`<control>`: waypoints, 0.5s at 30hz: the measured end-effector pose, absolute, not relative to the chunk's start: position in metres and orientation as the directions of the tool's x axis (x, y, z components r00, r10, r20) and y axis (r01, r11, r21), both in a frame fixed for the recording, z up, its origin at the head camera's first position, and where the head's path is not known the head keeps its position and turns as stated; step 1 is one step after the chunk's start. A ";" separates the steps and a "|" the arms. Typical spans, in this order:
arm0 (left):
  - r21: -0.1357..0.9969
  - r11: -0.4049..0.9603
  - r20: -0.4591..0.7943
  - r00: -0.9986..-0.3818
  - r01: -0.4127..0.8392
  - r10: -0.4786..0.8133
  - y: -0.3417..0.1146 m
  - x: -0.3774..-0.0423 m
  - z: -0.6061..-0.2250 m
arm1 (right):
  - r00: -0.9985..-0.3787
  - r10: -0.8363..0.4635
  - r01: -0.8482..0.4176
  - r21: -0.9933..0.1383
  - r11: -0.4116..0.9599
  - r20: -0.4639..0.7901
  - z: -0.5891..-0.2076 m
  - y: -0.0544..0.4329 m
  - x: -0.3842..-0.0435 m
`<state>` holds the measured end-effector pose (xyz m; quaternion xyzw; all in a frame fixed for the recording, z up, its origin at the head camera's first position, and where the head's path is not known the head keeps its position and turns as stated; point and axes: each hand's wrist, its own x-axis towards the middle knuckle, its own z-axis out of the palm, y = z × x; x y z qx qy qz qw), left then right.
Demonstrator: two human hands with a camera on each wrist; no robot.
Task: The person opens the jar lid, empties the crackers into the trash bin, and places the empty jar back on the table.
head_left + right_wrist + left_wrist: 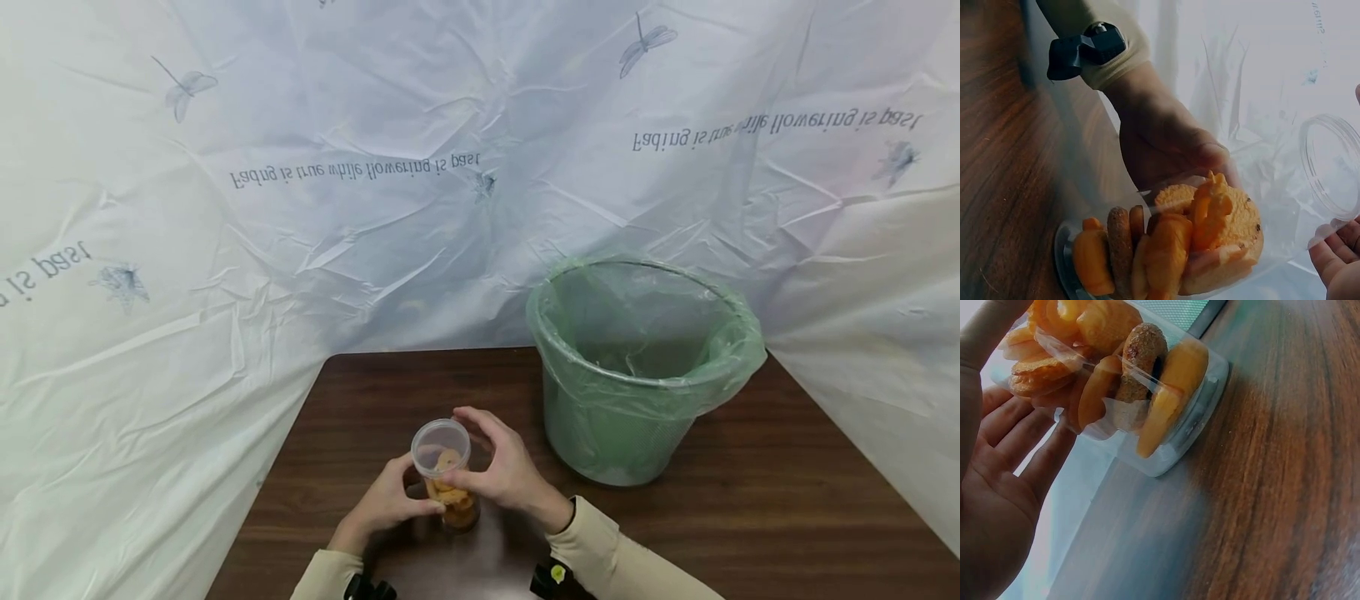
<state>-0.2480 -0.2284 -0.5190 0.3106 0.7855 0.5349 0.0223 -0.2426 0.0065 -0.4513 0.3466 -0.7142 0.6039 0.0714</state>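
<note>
A clear plastic jar of orange-brown cookies stands near the front of the dark wooden table, between both hands. My left hand grips its side, thumb in front and fingers behind. In the left wrist view, fingers of the left hand lie against the clear wall. My right hand spans the jar's round top, thumb at the near side and fingers at the far side. In the right wrist view, fingertips touch the threaded clear rim. Whether a lid covers the mouth, I cannot tell.
A green mesh bin with a green plastic liner stands at the table's back right. White printed sheeting hangs behind and along both sides of the wooden table.
</note>
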 end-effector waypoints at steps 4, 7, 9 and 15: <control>0.855 0.222 0.306 -0.801 0.469 0.514 -0.228 -0.248 -0.520 | -0.751 -0.400 -0.591 -0.805 0.053 0.525 -0.453 0.005 -0.241; 0.854 0.217 0.311 -0.798 0.473 0.516 -0.228 -0.248 -0.520 | -0.756 -0.392 -0.588 -0.807 0.057 0.524 -0.454 0.004 -0.240; 0.858 0.216 0.306 -0.802 0.466 0.514 -0.228 -0.248 -0.520 | -0.762 -0.387 -0.582 -0.811 0.056 0.520 -0.454 0.003 -0.239; 0.854 0.216 0.311 -0.797 0.473 0.517 -0.228 -0.250 -0.522 | -0.759 -0.367 -0.593 -0.804 0.050 0.537 -0.454 0.000 -0.237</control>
